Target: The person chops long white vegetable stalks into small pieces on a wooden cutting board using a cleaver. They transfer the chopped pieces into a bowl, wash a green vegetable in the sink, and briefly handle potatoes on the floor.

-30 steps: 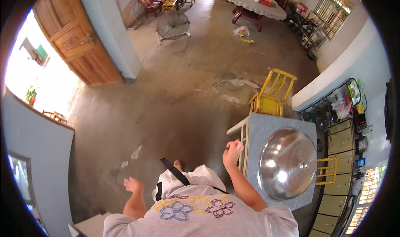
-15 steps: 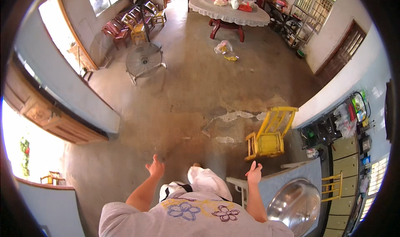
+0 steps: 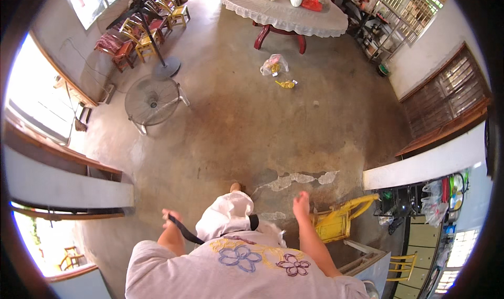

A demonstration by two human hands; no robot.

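My left hand (image 3: 170, 220) hangs low beside my left hip, its fingers loosely apart. A black strap (image 3: 188, 233) runs from the waist of my white trousers (image 3: 226, 215) and its end overlaps that hand; it does not look gripped. My right hand (image 3: 301, 205) is raised in front of my right side with nothing in it, its fingers partly foreshortened. Nearest to it stands a yellow wooden chair (image 3: 336, 225), just to the right and apart from the hand. One brown shoe (image 3: 236, 186) shows ahead of my trousers.
Ahead on the concrete floor lie a plastic bag (image 3: 274, 65) and a yellow bundle (image 3: 286, 84). A round table (image 3: 294, 21) stands beyond. At left are a floor fan (image 3: 152, 102) and several chairs (image 3: 139, 39). Wall ends (image 3: 68, 178) flank me; a table edge (image 3: 362, 262) is close right.
I have moved forward: the yellow chair and the table at right have slid back past me. The black strap has swung out to my left hand. My right hand has shifted left.
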